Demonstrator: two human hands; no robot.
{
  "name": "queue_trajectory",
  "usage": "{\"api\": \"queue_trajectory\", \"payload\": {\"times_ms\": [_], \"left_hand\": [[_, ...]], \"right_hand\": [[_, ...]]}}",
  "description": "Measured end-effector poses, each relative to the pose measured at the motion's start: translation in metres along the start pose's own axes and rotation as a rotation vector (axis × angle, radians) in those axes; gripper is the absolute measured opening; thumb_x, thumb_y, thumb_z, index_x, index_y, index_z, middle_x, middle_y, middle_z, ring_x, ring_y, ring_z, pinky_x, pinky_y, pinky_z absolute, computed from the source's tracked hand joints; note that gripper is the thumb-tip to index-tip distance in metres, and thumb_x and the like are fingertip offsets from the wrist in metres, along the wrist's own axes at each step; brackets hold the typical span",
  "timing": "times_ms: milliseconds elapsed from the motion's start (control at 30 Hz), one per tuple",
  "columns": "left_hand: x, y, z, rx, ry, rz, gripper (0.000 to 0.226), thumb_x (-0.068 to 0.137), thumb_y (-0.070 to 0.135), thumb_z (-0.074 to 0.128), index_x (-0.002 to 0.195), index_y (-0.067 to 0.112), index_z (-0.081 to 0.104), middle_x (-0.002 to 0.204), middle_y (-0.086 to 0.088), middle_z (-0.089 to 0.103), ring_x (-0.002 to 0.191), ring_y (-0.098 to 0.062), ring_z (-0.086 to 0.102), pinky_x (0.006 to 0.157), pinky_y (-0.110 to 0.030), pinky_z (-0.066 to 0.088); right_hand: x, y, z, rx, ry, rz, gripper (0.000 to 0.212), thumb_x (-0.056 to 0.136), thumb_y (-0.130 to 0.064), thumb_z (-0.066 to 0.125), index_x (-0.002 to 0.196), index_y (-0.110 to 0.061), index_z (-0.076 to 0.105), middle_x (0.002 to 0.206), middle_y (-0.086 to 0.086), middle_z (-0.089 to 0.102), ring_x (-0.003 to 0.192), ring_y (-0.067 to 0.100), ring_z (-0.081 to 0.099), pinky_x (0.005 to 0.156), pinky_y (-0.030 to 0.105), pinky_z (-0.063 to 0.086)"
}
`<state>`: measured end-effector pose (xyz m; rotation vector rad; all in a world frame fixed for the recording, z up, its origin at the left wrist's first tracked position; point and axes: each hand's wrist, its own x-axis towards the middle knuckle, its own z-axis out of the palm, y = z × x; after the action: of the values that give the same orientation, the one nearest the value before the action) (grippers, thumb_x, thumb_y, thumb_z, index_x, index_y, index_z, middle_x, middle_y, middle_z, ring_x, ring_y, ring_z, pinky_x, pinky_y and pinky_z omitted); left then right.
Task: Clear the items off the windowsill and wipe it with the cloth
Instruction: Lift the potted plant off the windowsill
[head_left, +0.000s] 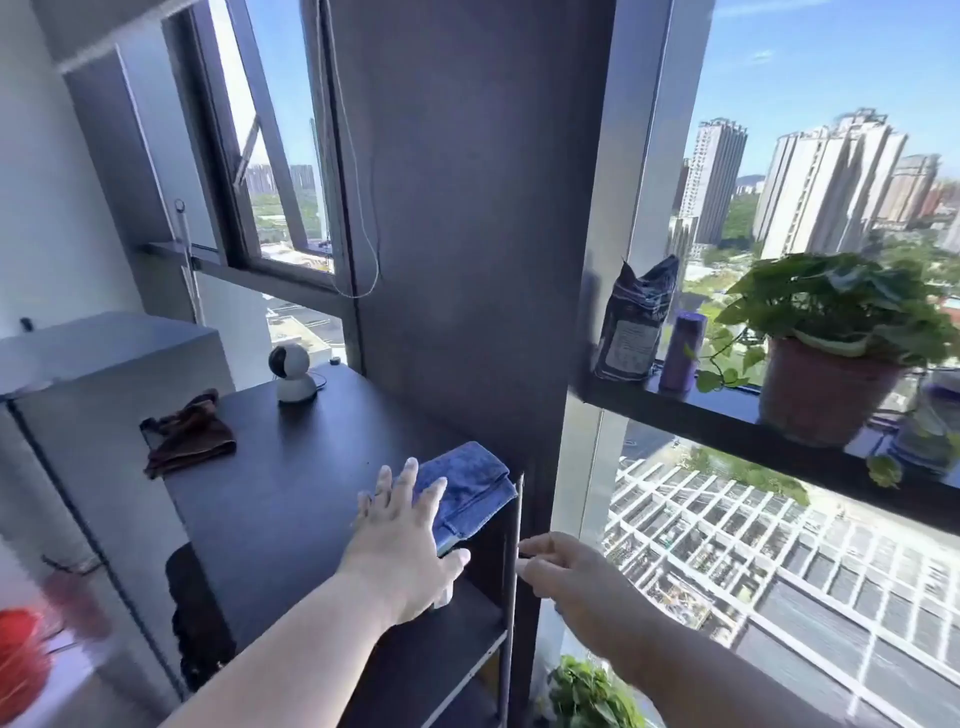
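A folded blue cloth lies at the right corner of a dark shelf unit's top. My left hand hovers over the cloth's near edge, fingers spread, palm down. My right hand is lower right beside the unit's side post, fingers loosely curled and empty. The dark windowsill runs along the right window. On it stand a dark bag, a purple bottle, a potted green plant and a blurred container at the far right.
A white round camera and a crumpled brown cloth sit on the shelf top. A grey fridge stands at left. A wide dark pillar separates the windows. Another plant sits on the floor below.
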<state>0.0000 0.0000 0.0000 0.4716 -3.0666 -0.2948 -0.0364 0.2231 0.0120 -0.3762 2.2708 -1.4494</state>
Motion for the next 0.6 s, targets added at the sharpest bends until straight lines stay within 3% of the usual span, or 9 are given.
{"api": "queue_trajectory", "payload": {"times_ms": [100,200,300,400,533,600], "left_hand": [[0.031,0.004,0.008,0.063,-0.064,-0.059,0.107,0.088,0.079,0.047,0.169,0.039,-0.011,0.178,-0.005,-0.024,0.164,-0.037,-0.017,0.133,-0.057,-0.001],[0.045,0.014,0.022,0.119,-0.068,-0.09,0.107,0.087,0.08,0.051,0.169,0.043,-0.008,0.18,-0.007,-0.015,0.165,-0.041,-0.007,0.132,-0.057,0.002],[0.05,0.019,0.031,0.137,0.084,-0.094,0.086,0.096,0.07,0.048,0.169,0.042,0.012,0.178,-0.002,0.017,0.16,-0.036,0.02,0.13,-0.051,0.021],[0.052,0.02,0.027,0.129,0.194,-0.1,0.067,0.104,0.061,0.044,0.165,0.037,0.033,0.161,0.005,0.047,0.146,-0.024,0.043,0.12,-0.041,0.038],[0.055,0.029,0.012,0.097,0.223,-0.148,0.042,0.108,0.042,0.047,0.147,0.036,0.062,0.138,0.008,0.066,0.125,-0.023,0.06,0.106,-0.039,0.049],[0.051,0.033,0.011,0.086,0.234,-0.152,0.042,0.106,0.045,0.05,0.145,0.035,0.065,0.141,0.009,0.067,0.129,-0.022,0.059,0.11,-0.037,0.047]], "right_hand": [[0.007,0.009,-0.014,0.084,-0.07,0.083,0.017,0.1,-0.031,0.066,0.115,-0.025,0.07,0.121,0.008,0.07,0.097,0.017,0.069,0.083,0.029,0.051],[0.016,0.02,-0.031,0.178,-0.09,0.14,0.017,0.101,-0.024,0.064,0.115,-0.017,0.071,0.121,0.013,0.073,0.089,0.02,0.067,0.078,0.03,0.049],[0.03,0.032,-0.044,0.266,-0.127,0.186,0.018,0.1,-0.02,0.065,0.116,-0.013,0.071,0.105,0.011,0.075,0.079,0.02,0.065,0.071,0.03,0.046],[0.044,0.047,-0.05,0.366,-0.183,0.237,0.019,0.098,-0.014,0.066,0.115,-0.007,0.071,0.086,0.007,0.071,0.064,0.018,0.061,0.057,0.027,0.039],[0.065,0.054,-0.05,0.364,-0.283,0.243,0.028,0.089,-0.021,0.072,0.115,-0.011,0.071,0.086,0.006,0.071,0.063,0.018,0.059,0.058,0.027,0.039],[0.075,0.049,-0.048,0.393,-0.29,0.198,0.04,0.078,-0.027,0.07,0.115,-0.013,0.069,0.084,0.003,0.068,0.064,0.017,0.054,0.056,0.025,0.037]]}}
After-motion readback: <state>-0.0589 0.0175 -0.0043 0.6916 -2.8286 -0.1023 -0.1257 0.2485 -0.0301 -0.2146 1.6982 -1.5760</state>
